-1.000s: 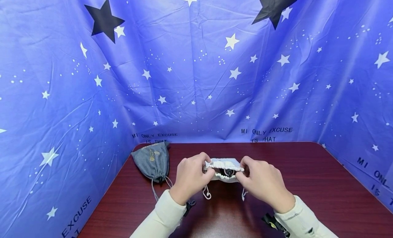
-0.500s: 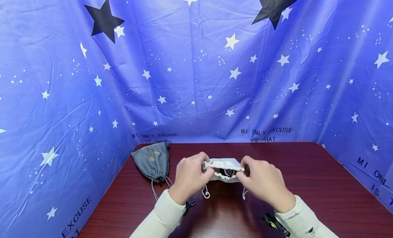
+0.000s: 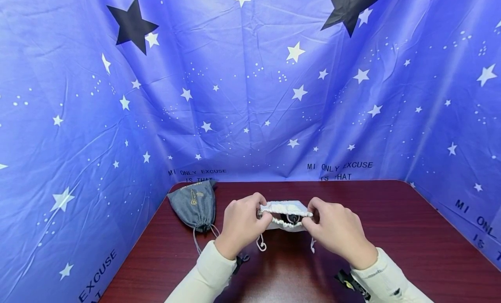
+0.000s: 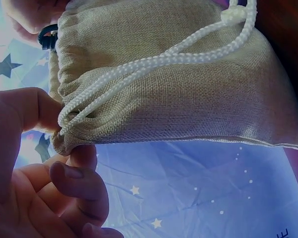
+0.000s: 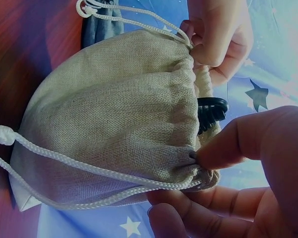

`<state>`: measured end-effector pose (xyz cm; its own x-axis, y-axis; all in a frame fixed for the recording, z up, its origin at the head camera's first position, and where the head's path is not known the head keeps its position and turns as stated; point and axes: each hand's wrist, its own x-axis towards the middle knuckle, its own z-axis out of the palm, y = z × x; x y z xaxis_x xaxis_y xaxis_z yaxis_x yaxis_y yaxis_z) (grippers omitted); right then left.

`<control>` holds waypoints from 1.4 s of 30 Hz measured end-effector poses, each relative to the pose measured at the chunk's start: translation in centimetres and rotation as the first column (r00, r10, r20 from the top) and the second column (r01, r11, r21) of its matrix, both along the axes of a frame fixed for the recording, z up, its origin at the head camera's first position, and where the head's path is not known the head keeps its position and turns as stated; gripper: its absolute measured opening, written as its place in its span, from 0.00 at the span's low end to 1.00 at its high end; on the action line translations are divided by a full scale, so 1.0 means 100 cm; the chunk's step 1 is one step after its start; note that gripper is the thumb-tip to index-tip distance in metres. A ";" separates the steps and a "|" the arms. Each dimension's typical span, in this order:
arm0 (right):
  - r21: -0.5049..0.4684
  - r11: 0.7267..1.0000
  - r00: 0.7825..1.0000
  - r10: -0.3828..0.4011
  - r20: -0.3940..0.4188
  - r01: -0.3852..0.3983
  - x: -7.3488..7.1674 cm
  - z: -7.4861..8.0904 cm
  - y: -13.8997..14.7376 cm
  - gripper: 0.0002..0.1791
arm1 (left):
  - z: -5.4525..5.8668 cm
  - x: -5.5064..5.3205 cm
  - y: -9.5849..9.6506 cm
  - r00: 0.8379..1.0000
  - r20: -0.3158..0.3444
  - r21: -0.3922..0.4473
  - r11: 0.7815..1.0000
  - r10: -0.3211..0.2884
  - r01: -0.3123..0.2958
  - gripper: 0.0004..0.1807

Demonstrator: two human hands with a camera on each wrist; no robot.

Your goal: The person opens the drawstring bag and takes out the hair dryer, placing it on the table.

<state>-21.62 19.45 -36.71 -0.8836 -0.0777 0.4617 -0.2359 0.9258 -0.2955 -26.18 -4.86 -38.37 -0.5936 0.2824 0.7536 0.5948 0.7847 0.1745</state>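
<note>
A pale linen drawstring bag point(image 3: 285, 208) is held upright above the table, its gathered mouth spread apart. My left hand point(image 3: 242, 222) pinches the left corner of the mouth between thumb and fingers, and my right hand point(image 3: 336, 227) pinches the right corner. Inside the opening shows a black coiled cable point(image 5: 211, 114), its loops poking slightly past the hem in the right wrist view; the rest is hidden by the cloth. From each corner hangs a knotted white cord point(image 4: 154, 62) in a loop.
A dark grey drawstring pouch point(image 3: 197, 207) with a gold print lies at the table's left back corner, its cords trailing forward. The reddish-brown table point(image 3: 399, 224) meets a blue star-printed curtain point(image 3: 250, 98) at the back and sides.
Both hands have drawn very slightly apart, so the bag's mouth is stretched a touch wider. Their grip on the corners is the same, and the grey pouch has stayed put.
</note>
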 end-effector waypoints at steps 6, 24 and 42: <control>0.002 1.000 1.000 -0.004 -0.005 0.004 -0.001 -0.001 0.001 0.08 | 0.001 0.000 -0.001 1.000 0.002 0.004 1.000 -0.005 0.005 0.10; 0.003 1.000 1.000 -0.013 0.004 0.013 -0.001 0.000 0.004 0.07 | 0.003 -0.001 -0.003 1.000 0.031 0.002 1.000 -0.006 0.006 0.10; -0.001 1.000 1.000 -0.019 0.002 0.019 -0.002 0.001 0.006 0.07 | 0.001 -0.004 -0.005 0.999 0.034 0.000 1.000 0.022 -0.022 0.06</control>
